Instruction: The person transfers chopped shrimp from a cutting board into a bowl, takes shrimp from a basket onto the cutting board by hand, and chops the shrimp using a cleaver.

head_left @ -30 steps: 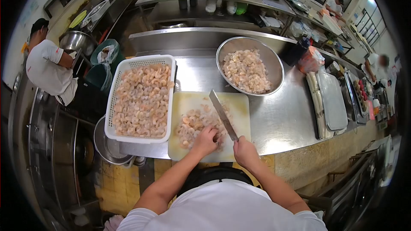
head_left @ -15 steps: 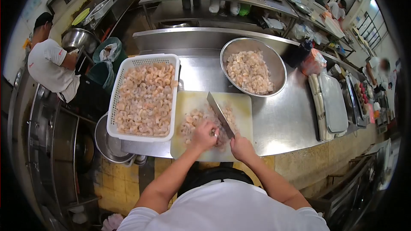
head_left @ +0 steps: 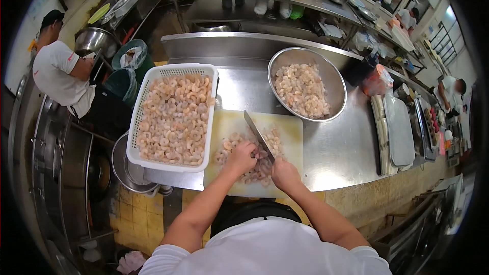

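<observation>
My right hand (head_left: 285, 174) is wrapped round the handle of a large kitchen knife (head_left: 258, 135). The blade points away and slightly left, among peeled shrimp on a white, yellow-stained cutting board (head_left: 219, 122). Left of the blade, my left hand (head_left: 242, 158) has curled fingers pressed on shrimp close to the edge; the fingertips are partly hidden. Shrimp pieces (head_left: 275, 145) lie right of the knife, more shrimp (head_left: 227, 145) to its left. A white perforated basket (head_left: 133, 140) full of shrimp stands left of the board. Beyond its right side sits a steel bowl (head_left: 338, 103) holding shrimp pieces.
The steel table (head_left: 331, 158) has a raised back edge. Trays (head_left: 398, 130) and a dark bottle (head_left: 359, 69) stand at the right. Below the table's left end is a metal pot (head_left: 122, 165). A co-worker (head_left: 58, 74) stands left near green bins (head_left: 137, 63); other people are far right.
The knife and my right hand have shifted slightly left, and my left hand stays beside the blade. The whole view has moved a little.
</observation>
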A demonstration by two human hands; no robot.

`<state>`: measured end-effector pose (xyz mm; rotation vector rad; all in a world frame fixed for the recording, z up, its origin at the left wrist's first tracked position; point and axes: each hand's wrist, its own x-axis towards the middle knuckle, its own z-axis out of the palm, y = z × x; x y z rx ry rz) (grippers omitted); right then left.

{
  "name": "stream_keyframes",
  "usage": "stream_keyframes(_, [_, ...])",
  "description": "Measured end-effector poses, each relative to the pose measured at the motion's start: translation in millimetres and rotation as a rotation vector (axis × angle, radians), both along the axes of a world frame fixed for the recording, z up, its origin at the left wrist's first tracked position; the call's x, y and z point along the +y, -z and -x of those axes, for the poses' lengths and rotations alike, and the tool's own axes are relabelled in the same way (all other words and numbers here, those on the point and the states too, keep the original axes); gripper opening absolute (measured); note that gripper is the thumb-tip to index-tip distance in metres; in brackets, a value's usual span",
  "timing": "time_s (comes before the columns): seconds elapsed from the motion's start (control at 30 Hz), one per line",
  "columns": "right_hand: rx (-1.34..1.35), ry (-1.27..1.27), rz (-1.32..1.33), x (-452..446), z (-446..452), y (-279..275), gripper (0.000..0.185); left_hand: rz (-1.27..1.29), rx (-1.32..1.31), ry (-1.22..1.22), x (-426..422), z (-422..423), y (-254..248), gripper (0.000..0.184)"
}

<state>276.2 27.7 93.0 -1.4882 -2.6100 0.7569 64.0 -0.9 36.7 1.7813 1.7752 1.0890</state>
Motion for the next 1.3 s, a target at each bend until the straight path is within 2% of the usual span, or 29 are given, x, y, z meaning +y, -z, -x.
stream_keyframes(0.1, [-0.024, 0.023, 0.008, 5.6, 3.5, -6.3, 0.021, -0.103, -0.005, -0.047, -5.3, 0.6, 2.1, 0.015])
stream_keyframes(0.27, [0.030, 0.060, 0.005, -9.0, 10.5, -54.9, 0.021, -0.069, -0.014, -0.034, -9.9, 4.3, 4.4, 0.014])
stream_keyframes(0.37, [-0.007, -0.009, -0.004, -5.4, 3.7, 2.3, 0.022, -0.085, -0.005, -0.017, -10.8, 3.1, 7.8, 0.015])
stream_keyframes(0.57, [-0.007, 0.035, -0.002, -2.7, 13.4, -50.0, 0.022, -0.092, -0.011, -0.021, -10.9, 5.2, 7.5, 0.014])
stream_keyframes(0.67, [0.044, 0.074, -0.022, -7.9, 15.0, -35.6, 0.023, -0.132, 0.001, -0.027, -6.5, 6.0, 16.1, 0.014])
stream_keyframes(0.77, [-0.021, -0.013, 0.025, -2.2, 12.4, -5.5, 0.023, -0.186, 0.008, -0.034, -3.0, 5.0, 16.6, 0.013])
stream_keyframes(0.97, [0.029, 0.052, 0.028, -5.0, 17.5, -52.5, 0.023, -0.137, -0.015, -0.015, -9.3, 7.2, 16.7, 0.013])
stream_keyframes(1.1, [0.017, -0.007, 0.029, -6.9, 11.8, -4.1, 0.023, -0.203, -0.037, -0.051, -5.5, 4.8, 18.3, 0.011])
stream_keyframes(1.2, [-0.016, 0.000, 0.038, -10.3, 10.9, -2.9, 0.023, -0.187, -0.015, -0.058, -7.8, 3.9, 12.8, 0.010])
stream_keyframes(1.3, [-0.033, 0.022, 0.044, -5.2, 13.6, -26.0, 0.023, -0.156, -0.014, -0.053, -9.3, 5.6, 17.3, 0.009])
